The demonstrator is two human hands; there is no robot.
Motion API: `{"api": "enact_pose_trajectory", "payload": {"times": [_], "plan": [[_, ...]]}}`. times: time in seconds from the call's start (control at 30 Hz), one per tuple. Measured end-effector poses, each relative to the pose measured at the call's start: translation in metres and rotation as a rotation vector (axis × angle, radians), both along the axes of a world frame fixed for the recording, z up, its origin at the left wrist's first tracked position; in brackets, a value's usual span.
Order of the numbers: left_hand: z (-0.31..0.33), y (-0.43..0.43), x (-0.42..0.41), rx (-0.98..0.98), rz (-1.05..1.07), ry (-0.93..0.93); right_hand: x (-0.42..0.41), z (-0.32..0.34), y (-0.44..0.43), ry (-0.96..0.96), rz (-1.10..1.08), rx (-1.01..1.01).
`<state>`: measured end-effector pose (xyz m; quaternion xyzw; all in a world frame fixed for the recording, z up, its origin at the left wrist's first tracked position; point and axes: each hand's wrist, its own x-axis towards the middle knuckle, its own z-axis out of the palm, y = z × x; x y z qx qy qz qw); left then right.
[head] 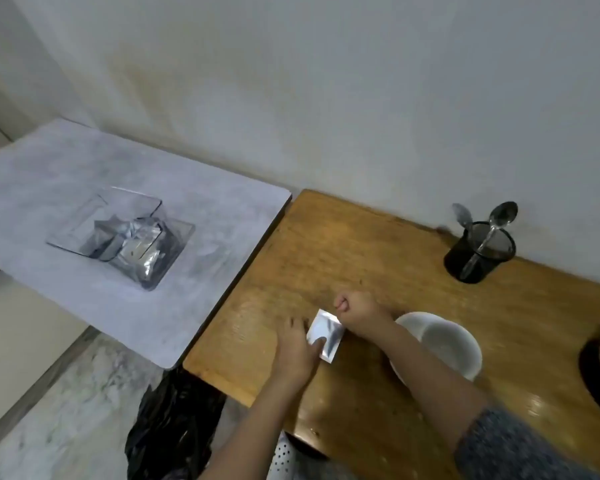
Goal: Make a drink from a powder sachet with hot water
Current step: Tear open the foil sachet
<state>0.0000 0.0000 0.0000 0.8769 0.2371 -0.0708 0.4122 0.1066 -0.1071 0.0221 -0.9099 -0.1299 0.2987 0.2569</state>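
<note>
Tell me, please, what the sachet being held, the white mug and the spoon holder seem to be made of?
The sachet looks like silvery foil: it is shiny and creased. The white mug seems to be glazed ceramic, smooth with a soft sheen, though plastic cannot be ruled out. The spoon holder looks like black wire mesh, since the spoon handles show through its wall.

free: bare wooden table [343, 251] behind hands | blocked: white bowl [440, 344] right, spoon holder [478, 251] far-right

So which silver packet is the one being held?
The lone sachet on the wooden table, pinched between the left hand and right hand. The other packets sit untouched in the clear tray.
</note>
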Motion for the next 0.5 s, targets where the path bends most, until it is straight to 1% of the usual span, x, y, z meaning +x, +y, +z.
{"api": "enact_pose_trajectory", "payload": {"times": [0.13, 0.27, 0.4, 0.5], "plan": [[-0.004, -0.002, 0.008, 0.043, 0.03, 0.022, 0.0, -0.003, 0.002, 0.039, 0.04, -0.056], [-0.009, 0.0, 0.015, 0.039, 0.034, 0.024, 0.0, -0.008, 0.003, 0.035, 0.09, -0.073], [-0.008, 0.002, 0.021, 0.007, 0.026, 0.039, 0.002, -0.009, 0.009, 0.026, 0.095, -0.064], [-0.009, 0.006, 0.02, -0.043, 0.015, 0.002, 0.005, -0.005, 0.009, 0.081, 0.116, -0.059]]}}
